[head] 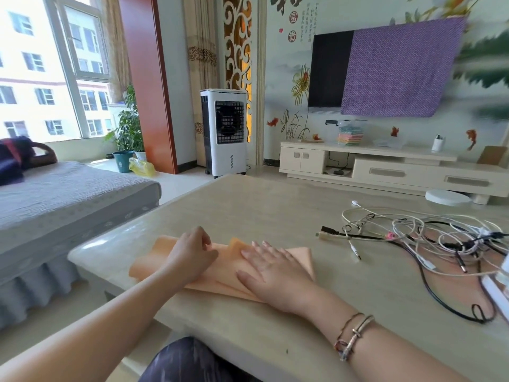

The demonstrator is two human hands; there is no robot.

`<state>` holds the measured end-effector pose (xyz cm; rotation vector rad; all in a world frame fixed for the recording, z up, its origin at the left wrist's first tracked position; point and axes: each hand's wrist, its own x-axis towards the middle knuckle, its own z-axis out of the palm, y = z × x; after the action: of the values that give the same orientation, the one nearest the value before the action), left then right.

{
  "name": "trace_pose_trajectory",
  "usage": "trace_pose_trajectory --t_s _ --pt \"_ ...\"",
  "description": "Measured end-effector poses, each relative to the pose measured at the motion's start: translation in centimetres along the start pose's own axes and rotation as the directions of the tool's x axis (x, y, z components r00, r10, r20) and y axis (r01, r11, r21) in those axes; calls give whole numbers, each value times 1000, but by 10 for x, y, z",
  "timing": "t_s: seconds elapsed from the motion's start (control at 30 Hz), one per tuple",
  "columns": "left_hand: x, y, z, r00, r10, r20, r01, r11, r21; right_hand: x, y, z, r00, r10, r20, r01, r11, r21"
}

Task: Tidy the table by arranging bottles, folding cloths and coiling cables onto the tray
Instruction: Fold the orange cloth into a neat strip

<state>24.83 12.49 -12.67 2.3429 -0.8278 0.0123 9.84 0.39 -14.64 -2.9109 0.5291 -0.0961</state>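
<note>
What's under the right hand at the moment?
The flat right hand presses on the folded peach cloth, which lies on the beige table. Anything beneath the cloth is covered.

Cables (pixel 429 238) right of cloth (pixel 231 260)

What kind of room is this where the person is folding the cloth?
Most likely a home living room. A television hangs on the wall above a low cabinet, an air cooler stands on the floor, and a covered sofa sits beside the table.
</note>
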Motion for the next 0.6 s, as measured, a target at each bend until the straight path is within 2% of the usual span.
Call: trace_pose_trajectory --t_s 0.07,0.13,0.2,0.27,0.4,0.53,0.57,0.6 --pt "2 -20 -13 998 -27 -52 35 989 146 1 0 2 1000 0 13 1 1000 -29" --pt "2 -38 -29 989 -102 -104 127 954 271 1 1 3 1000 -3 21 4 999 -47" --pt "2 -53 -42 976 -181 -125 214 916 341 1 2 4 1000 1 23 0 998 -55" --pt "4 -65 -49 960 -268 -80 278 890 360 1 2 3 999 6 34 -4 998 -64" --pt "10 -74 -54 931 -362 48 347 917 195 0 -1 0 998 14 66 -10 998 -62" --pt "6 -61 -57 904 -400 153 382 914 134 -2 -5 -4 997 12 71 -9 999 -40" --pt "5 -57 -58 900 -403 166 396 915 74 -3 -5 -4 998 11 68 -8 999 -36" --pt "6 -54 -60 899 -391 196 410 910 -61 -3 -5 -4 998 11 68 -9 999 -31"
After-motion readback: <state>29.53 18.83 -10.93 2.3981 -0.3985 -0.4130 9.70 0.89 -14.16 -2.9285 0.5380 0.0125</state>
